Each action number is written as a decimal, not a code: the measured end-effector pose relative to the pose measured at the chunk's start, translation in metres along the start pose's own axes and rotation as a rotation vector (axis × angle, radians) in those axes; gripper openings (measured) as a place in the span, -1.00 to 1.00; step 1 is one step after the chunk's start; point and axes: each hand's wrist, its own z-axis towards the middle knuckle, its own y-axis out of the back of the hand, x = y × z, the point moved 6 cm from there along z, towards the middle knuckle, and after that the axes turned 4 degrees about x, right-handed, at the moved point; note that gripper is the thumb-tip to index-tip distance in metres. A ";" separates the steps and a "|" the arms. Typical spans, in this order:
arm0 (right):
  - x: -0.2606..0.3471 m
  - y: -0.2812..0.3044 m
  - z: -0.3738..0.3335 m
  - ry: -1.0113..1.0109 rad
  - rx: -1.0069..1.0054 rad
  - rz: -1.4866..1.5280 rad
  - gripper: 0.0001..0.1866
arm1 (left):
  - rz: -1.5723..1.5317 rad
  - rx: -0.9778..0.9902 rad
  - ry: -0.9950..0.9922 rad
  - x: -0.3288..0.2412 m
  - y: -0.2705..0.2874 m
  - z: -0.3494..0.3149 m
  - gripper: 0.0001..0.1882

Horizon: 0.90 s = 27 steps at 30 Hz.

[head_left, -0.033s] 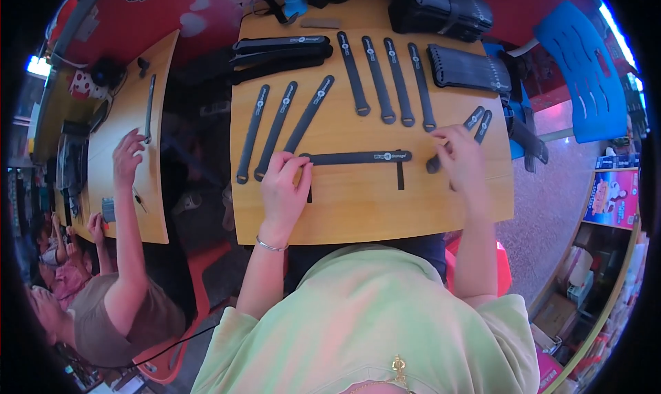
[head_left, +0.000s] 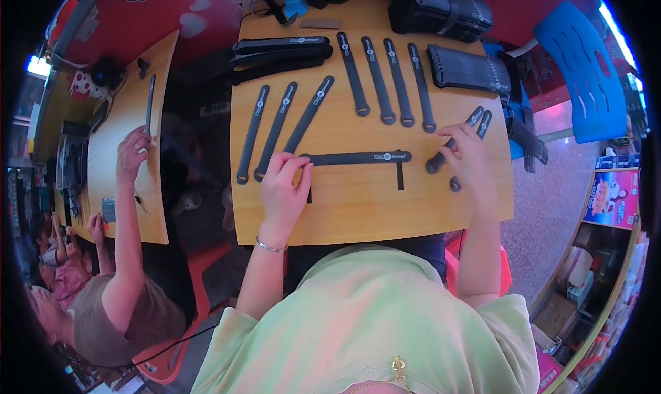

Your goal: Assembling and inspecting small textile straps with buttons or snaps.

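Observation:
A dark grey hook-and-loop strap (head_left: 358,158) lies crosswise in front of me on the wooden table. My left hand (head_left: 284,180) pinches its left end between thumb and fingers. Under it two short black marks or strips (head_left: 400,175) show on the table. At the right, my right hand (head_left: 467,153) hovers over a pair of slanted straps (head_left: 434,165), fingers bent and apart, covering their middles. Three straps (head_left: 284,111) lie slanted at the left. Several more (head_left: 387,84) lie side by side toward the back, each with a slotted end nearest me.
Black bundled straps (head_left: 282,49) lie at the back left of the table (head_left: 372,215), with stacked bundles (head_left: 468,67) at the back right. A blue chair (head_left: 582,77) stands to the right. On the left a co-worker's hand (head_left: 132,153) is at a strap on another table.
My right hand has shifted slightly to the right over the slanted straps. My left hand stays on its strap end. The co-worker's hand has closed in on the strap at the other table.

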 end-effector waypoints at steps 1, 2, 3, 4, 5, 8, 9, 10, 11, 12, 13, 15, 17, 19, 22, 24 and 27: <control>-0.011 0.009 0.000 -0.002 -0.003 -0.001 -0.75 | -0.041 0.035 0.065 0.000 0.000 0.000 -0.91; -0.017 0.013 0.001 0.045 0.035 -0.081 -0.72 | -0.080 0.067 0.132 0.000 -0.001 0.000 -0.91; -0.021 0.015 0.003 0.093 0.073 -0.161 -0.68 | -0.080 0.065 0.131 -0.003 0.000 0.001 -0.91; -0.026 0.019 0.004 0.091 0.071 -0.162 -0.68 | -0.119 0.084 0.139 -0.007 -0.001 0.003 -0.91; -0.029 0.019 0.006 0.118 0.092 -0.192 -0.68 | -0.157 0.102 0.148 -0.010 -0.003 0.004 -0.91; -0.026 0.020 0.013 0.151 0.159 -0.240 -0.69 | -0.193 0.144 0.123 -0.017 -0.011 0.006 -0.91; -0.024 0.018 0.015 0.156 0.206 -0.258 -0.71 | -0.193 0.144 0.120 -0.020 -0.013 0.006 -0.91; -0.023 0.019 0.018 0.156 0.201 -0.258 -0.71 | -0.216 0.160 0.113 -0.023 -0.015 0.006 -0.91; -0.022 0.018 0.020 0.175 0.239 -0.253 -0.73 | -0.240 0.175 0.105 -0.027 -0.018 0.007 -0.90; -0.021 0.016 0.021 0.194 0.277 -0.248 -0.75 | -0.239 0.175 0.099 -0.030 -0.020 0.007 -0.90; -0.020 0.017 0.022 0.191 0.269 -0.250 -0.75 | -0.258 0.187 0.082 -0.033 -0.024 0.007 -0.90; -0.017 0.015 0.021 0.273 0.275 -0.303 -0.78 | -0.277 0.261 0.094 -0.041 -0.029 0.008 -0.89; -0.014 0.015 0.023 0.290 0.282 -0.311 -0.80 | -0.299 0.274 0.081 -0.047 -0.032 0.008 -0.89; -0.014 0.015 0.023 0.305 0.290 -0.319 -0.82 | -0.335 0.312 0.063 -0.054 -0.037 0.007 -0.87; -0.014 0.015 0.020 0.332 0.284 -0.357 -0.86 | -0.413 0.362 0.039 -0.065 -0.044 0.007 -0.85; -0.011 0.016 0.013 0.383 0.221 -0.378 -0.89 | -0.414 0.420 0.025 -0.071 -0.050 0.006 -0.76; 0.021 0.020 -0.003 0.522 0.117 -0.401 -0.89 | -0.484 0.457 0.016 -0.093 -0.054 0.009 -0.61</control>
